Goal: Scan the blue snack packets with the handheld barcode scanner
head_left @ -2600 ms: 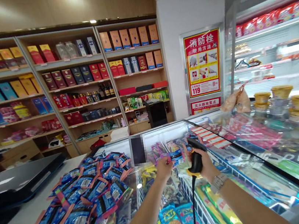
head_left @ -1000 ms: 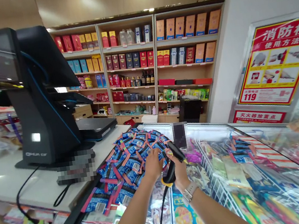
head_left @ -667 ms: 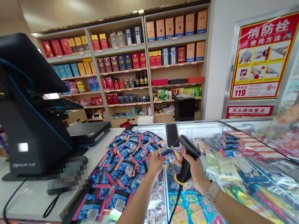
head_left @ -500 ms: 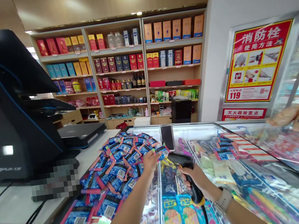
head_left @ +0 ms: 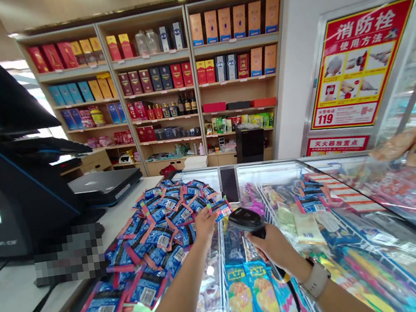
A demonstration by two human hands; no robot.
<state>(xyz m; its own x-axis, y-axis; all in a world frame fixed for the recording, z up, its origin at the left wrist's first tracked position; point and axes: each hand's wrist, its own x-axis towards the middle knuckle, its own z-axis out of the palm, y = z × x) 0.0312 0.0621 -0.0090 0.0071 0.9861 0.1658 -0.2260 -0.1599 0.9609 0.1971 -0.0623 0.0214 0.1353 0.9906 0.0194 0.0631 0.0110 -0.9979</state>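
Note:
My left hand [head_left: 204,223] pinches a small blue and pink snack packet [head_left: 220,208] at the right edge of a heap of like packets [head_left: 154,241] that lies on the glass freezer lid [head_left: 356,218]. My right hand [head_left: 273,247] is wrapped round the grip of a black barcode scanner [head_left: 246,220] with a yellow base and a dangling cable. The scanner head sits just right of and below the held packet, pointing toward it. A watch is on my right wrist.
A black till screen [head_left: 2,154] stands on the white counter [head_left: 14,291] at left, with a closed laptop [head_left: 103,183] behind it. Wooden shelves [head_left: 159,85] of boxed goods fill the back wall. A red fire poster [head_left: 358,67] hangs at right. Frozen goods lie under the glass.
My left hand lifted one packet from the heap's edge. My right hand with the scanner dropped lower and swung right, its head now level beside the packet. My view shifted left and back.

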